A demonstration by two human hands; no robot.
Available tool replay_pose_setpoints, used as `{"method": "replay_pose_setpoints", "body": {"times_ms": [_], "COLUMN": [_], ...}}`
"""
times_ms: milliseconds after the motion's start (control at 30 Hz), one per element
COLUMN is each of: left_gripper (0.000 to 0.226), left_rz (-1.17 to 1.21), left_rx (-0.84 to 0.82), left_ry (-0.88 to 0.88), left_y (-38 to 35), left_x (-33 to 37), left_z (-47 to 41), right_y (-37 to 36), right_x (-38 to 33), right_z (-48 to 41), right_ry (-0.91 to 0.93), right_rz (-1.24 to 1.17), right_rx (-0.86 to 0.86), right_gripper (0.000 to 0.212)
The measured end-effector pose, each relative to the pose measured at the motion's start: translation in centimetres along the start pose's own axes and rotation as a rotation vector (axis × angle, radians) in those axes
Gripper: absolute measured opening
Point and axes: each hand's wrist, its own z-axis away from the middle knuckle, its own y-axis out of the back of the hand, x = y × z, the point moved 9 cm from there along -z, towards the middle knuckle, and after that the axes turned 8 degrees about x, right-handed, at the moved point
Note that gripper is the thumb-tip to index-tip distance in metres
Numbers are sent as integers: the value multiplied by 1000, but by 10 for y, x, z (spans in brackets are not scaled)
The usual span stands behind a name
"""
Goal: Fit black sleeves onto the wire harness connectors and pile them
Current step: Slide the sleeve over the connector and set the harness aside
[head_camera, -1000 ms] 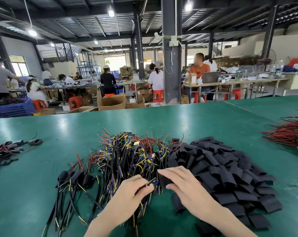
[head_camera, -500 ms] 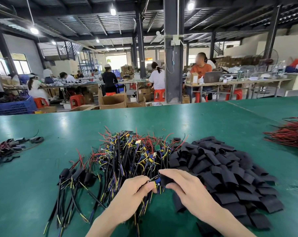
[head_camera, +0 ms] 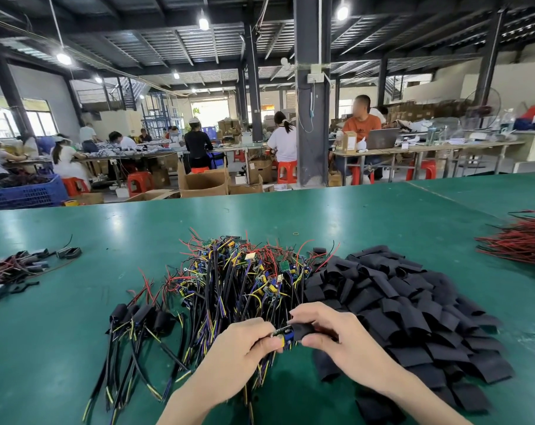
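Over at the left edge of the green table (head_camera: 60,378) sits a small heap of dark wired bits (head_camera: 14,268). Next to that is a handful of sleeved harnesses (head_camera: 137,317), lying with their capped ends away from the person. Then comes the big tangle of wire harnesses (head_camera: 238,280). Just in front of it the left hand (head_camera: 240,346) is curled, thumb and fingers pinching a small connector (head_camera: 284,336). That connector lies roughly left-to-right, free end pointing right into the mouth of a black sleeve (head_camera: 303,330). The right hand (head_camera: 333,335) pinches that sleeve between thumb and fingers, opening facing left. Further right there's the loose pile of black sleeves (head_camera: 413,302), and well apart from it, a bunch of red wires (head_camera: 524,240).
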Motion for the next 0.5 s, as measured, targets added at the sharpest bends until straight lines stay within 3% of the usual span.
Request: {"method": "replay_pose_setpoints", "body": {"times_ms": [167,333,500], "left_gripper": [25,28,18], "left_rz": [4,130,157], "left_rx": [-50,-110,-37], "left_ry": [29,120,196], "left_y": [-2,-5,4], "left_x": [-1,0,-5], "left_z": [1,3,0], "right_y": [-2,-14,-12], "right_x": [-3,-33,-24], "right_z": [2,10,7], "right_ry": [36,396,270], "right_rz": [51,378,298], "right_rx": [43,86,71], "right_gripper": [49,44,38]}}
